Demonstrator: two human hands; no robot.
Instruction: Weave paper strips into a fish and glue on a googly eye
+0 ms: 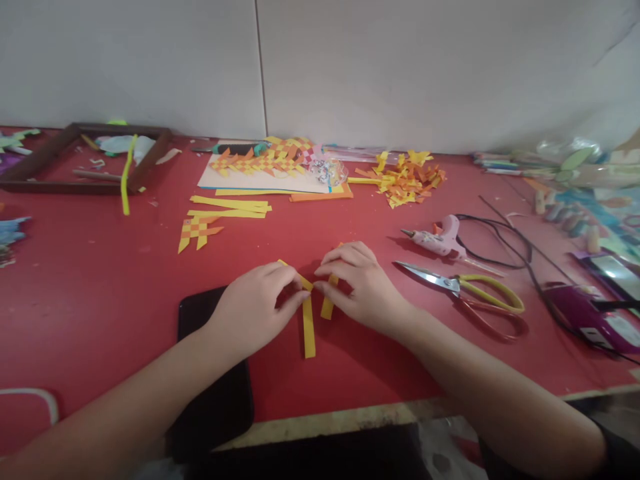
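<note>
My left hand (265, 300) pinches a yellow paper strip (309, 333) between thumb and forefinger. The strip is folded or crossed there, one end pointing toward me and another showing above the fingers. Close beside it, my right hand (357, 283) is curled with thumb and forefinger together at the strip's upper part. A second yellow length (327, 307) hangs below the right hand's fingers; whether it is a separate strip is hidden. Farther back lie a woven yellow-and-orange paper piece (194, 230) and several loose yellow strips (230, 205).
A black phone (215, 387) lies under my left forearm. To the right are scissors (453, 283), a pink glue gun (440, 240) with its cord, and a purple device (590, 317). Woven fish-like pieces (260, 162), paper scraps (413, 180) and a brown frame (65, 187) stand farther back.
</note>
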